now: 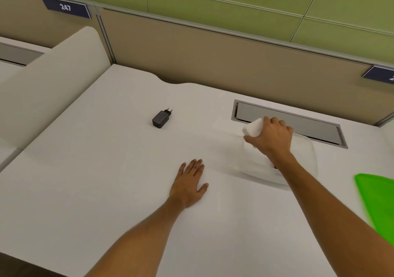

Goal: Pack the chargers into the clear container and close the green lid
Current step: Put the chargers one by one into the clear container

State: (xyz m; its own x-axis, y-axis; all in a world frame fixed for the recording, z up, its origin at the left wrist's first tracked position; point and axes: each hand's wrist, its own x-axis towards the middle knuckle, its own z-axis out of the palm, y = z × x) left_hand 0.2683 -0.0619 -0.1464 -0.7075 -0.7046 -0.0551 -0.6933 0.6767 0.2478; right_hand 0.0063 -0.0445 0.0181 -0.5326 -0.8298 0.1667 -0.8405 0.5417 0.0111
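A black charger [161, 117] with two round pins lies on the white desk, left of centre. My right hand [271, 137] is shut on a white charger [253, 127], holding it over the far left part of the clear container [307, 159]. The container is see-through and hard to make out; my right forearm crosses its near rim. The green lid [378, 200] lies flat at the right edge of view, partly cut off. My left hand [188, 185] rests palm down on the desk with its fingers spread, holding nothing.
A grey cable hatch [298, 121] is set into the desk [96, 170] just behind the container. A beige partition [213, 59] runs along the desk's back edge, and a rounded white divider [57, 80] rises on the left.
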